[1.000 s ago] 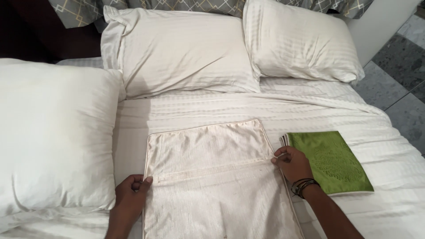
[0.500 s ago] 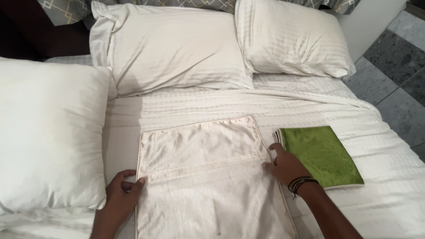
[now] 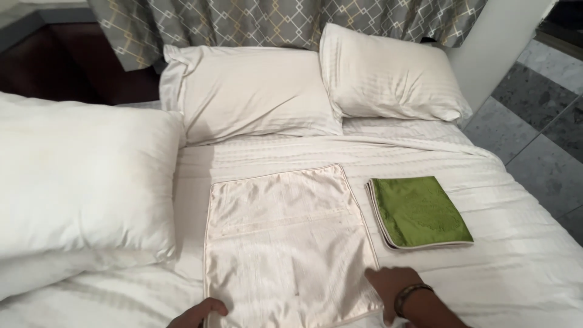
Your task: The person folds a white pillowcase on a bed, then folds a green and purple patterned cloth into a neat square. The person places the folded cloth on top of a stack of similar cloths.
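The cream satin pillow cover point(image 3: 285, 243) lies flat on the bed point(image 3: 516, 261); left hand point(image 3: 197, 314) and right hand point(image 3: 392, 288) rest open-palmed on its lower corners, gripping nothing. The green folded cover point(image 3: 419, 211) looks finished.

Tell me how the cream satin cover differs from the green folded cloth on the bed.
The cream satin cover is larger and lies spread flat in one layer; the green folded cloth is smaller and folded into stacked layers. Both hands, the left hand and the right hand, touch the cream one; the green one lies untouched. Both rest on the white bedsheet.
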